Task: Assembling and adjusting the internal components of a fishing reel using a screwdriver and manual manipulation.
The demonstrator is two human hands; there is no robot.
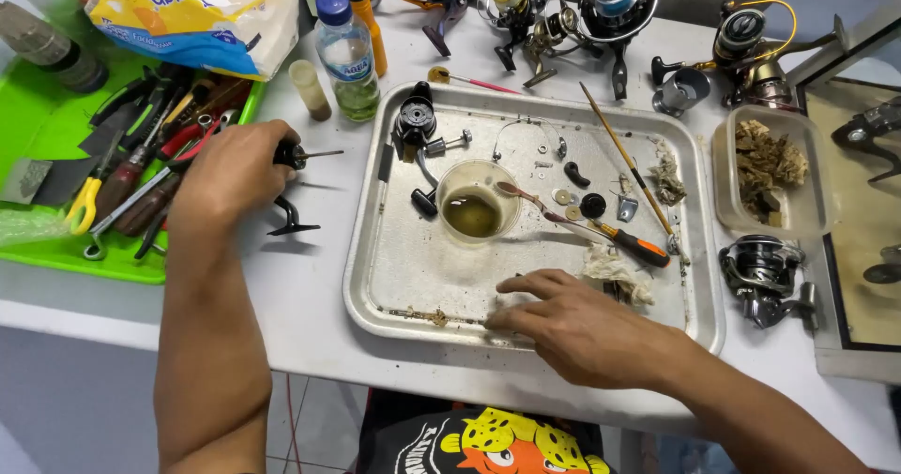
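Gripping a black fishing-reel part, the left hand is closed around it just left of the metal tray, above the white bench; a thin shaft pokes out toward the tray and a black foot shows below the fist. Right hand grasps nothing: its grip is released, fingers spread flat with the tips pressing the tray floor near the front rim. A cup of murky yellow-brown liquid stands mid-tray, with a brush leaning across its edge and small washers scattered beside it. An orange-handled screwdriver lies just beyond the right hand, next to a wad of dirty tissue.

Risk, as I judge it: a sweep of the flat right hand could nudge the loose washers out of place (they are tiny and easily lost), or the cup could tip if the brush handle were caught, flooding the tray.
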